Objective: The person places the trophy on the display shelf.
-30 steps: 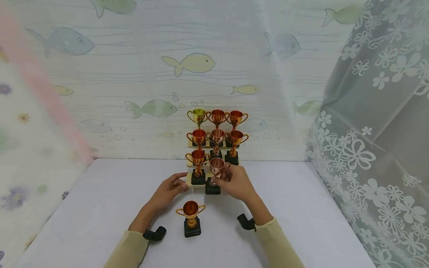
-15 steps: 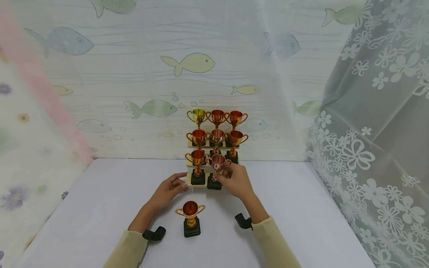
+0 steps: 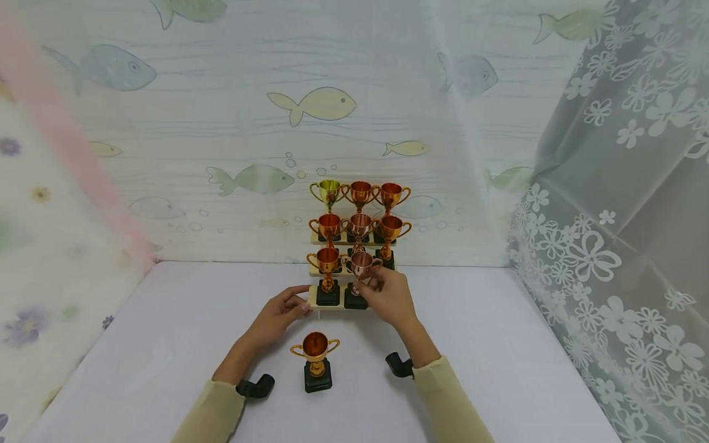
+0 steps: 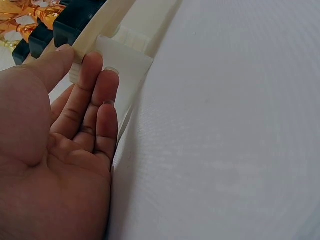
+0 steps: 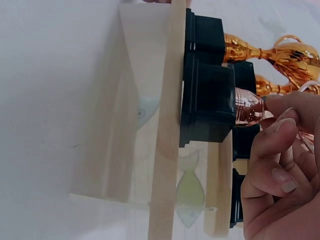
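My right hand (image 3: 392, 298) pinches a rose-gold toy trophy (image 3: 361, 263) by its stem, with thumb and forefinger. Its black square base (image 5: 207, 102) is right at the lowest board of a tiered wooden stand (image 5: 165, 155). To its left on that board stands an orange-gold trophy (image 3: 327, 261). My left hand (image 3: 277, 317) holds the left end of the stand, the thumb on the board's edge and curled fingers (image 4: 102, 85) at its corner. Another gold trophy (image 3: 316, 348) stands upright on the white table between my forearms.
The upper tiers carry several more trophies (image 3: 360, 192) in rows, one yellow-gold (image 3: 329, 192) at the back left. A fish-print curtain (image 3: 244, 123) hangs behind the white table (image 3: 476, 344). A flowered lace curtain (image 3: 604, 258) borders the right side.
My right hand has moved the rose-gold trophy back and slightly up, from in front of the lowest board to over it, beside the orange-gold one. The left hand has stayed put.
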Tool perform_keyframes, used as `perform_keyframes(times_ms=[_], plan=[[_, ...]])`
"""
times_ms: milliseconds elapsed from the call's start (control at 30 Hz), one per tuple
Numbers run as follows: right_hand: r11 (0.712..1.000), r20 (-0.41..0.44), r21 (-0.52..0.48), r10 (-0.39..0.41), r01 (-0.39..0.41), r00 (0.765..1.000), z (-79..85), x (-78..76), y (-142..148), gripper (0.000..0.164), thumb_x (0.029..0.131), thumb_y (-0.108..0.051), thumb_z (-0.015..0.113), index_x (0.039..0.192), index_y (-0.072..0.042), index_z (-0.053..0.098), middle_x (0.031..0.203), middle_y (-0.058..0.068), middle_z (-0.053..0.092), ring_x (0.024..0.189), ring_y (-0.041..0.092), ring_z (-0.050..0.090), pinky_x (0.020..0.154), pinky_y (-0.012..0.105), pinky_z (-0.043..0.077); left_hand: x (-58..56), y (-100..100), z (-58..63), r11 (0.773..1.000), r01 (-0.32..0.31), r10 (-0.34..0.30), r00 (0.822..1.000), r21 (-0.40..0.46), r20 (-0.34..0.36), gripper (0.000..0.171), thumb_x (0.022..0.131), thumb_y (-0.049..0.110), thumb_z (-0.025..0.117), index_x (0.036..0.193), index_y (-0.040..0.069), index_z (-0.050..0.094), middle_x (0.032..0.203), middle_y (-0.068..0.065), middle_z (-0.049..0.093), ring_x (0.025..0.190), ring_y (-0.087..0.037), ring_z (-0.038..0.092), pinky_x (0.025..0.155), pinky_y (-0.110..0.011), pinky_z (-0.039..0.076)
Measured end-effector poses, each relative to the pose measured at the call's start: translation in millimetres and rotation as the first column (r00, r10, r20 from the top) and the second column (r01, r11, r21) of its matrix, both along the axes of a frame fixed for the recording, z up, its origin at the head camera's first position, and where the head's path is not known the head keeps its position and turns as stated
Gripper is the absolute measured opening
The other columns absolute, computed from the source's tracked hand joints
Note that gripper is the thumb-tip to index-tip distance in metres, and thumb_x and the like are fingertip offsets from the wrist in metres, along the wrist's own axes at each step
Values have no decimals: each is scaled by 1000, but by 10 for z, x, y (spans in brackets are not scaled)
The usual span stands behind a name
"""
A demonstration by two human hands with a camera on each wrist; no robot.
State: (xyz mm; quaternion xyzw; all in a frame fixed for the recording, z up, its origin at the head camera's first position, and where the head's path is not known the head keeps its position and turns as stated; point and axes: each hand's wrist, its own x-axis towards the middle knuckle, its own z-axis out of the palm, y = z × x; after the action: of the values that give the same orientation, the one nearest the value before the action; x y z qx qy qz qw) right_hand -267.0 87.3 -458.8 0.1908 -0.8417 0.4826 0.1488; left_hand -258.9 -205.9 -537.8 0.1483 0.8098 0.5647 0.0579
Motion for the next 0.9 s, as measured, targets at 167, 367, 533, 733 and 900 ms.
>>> perform_keyframes(times_ms=[167,367,533,733,900], plan=[[1000,0,-16,-18,18,1000,-32,-23,-29,7,92,-8,80,92,-3,77,62,-3,62,50,8,49,48,23,37,0,0,-2,1000,-2,2,1000,-4,-2,54,108,29,64,158,17,48,113,-6,75,110,-19,70,101,-23,45],[999,-1,-37,-29,29,1000,-59,-26,-53,5,92,-7,80,94,-4,78,61,-3,60,50,9,48,48,24,37,-3,8,1,1000,-3,3,1000,-10,3,53,109,29,63,158,18,48,113,-5,74,110,-19,71,101,-22,45],[998,-30,-50,-31,30,999,-76,-40,-63,5,92,-8,81,97,-5,80,60,-4,60,49,8,48,47,24,37,-13,8,-1,1000,1,-1,1000,3,3,53,109,28,64,158,17,48,113,-5,74,110,-19,71,100,-21,46],[998,-43,-56,-42,40,998,-96,-48,-71,6,92,-8,81,98,-6,81,60,-4,60,49,7,48,47,24,37,-21,2,-11,1000,2,-2,1000,4,6,53,108,29,64,158,17,48,114,-6,75,111,-20,70,101,-21,45],[997,-37,-46,-65,64,997,-113,-48,-72,9,90,-9,84,99,-7,81,60,-4,60,51,8,49,49,24,37,-21,-3,-26,1000,-4,4,1000,-6,8,54,108,30,64,158,18,48,114,-5,75,111,-18,71,108,-34,46]])
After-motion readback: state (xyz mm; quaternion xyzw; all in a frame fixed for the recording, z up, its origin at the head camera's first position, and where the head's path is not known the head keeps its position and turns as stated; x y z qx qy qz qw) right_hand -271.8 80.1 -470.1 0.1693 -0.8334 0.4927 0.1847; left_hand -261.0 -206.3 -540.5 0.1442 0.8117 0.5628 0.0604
